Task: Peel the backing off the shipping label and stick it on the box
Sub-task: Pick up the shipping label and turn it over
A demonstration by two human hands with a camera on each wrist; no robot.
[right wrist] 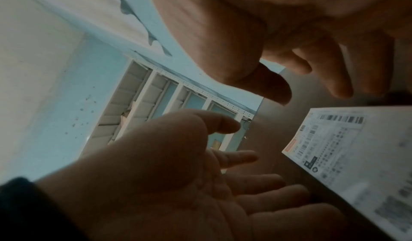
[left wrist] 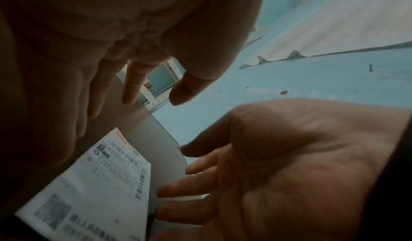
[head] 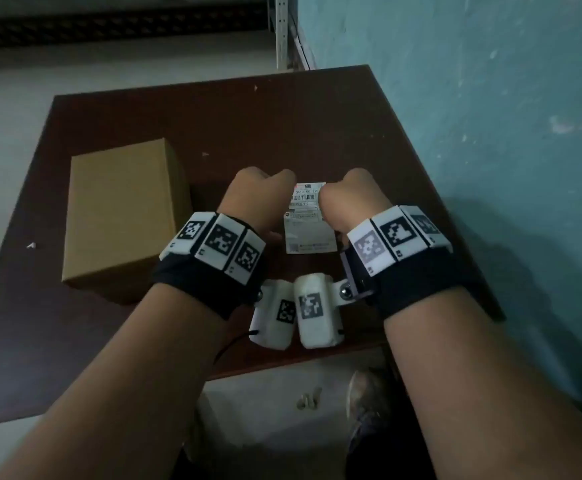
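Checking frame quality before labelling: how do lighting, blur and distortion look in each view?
Head view: dim; barcode on the shipping label visible, small text unreadable; box evenly lit; wide-angle bend at the table edges. Left wrist view: left hand dark and soft, right hand clearer, label print blurred. Right wrist view: both hands underexposed, near label edge smeared, wall and shelving brighter.
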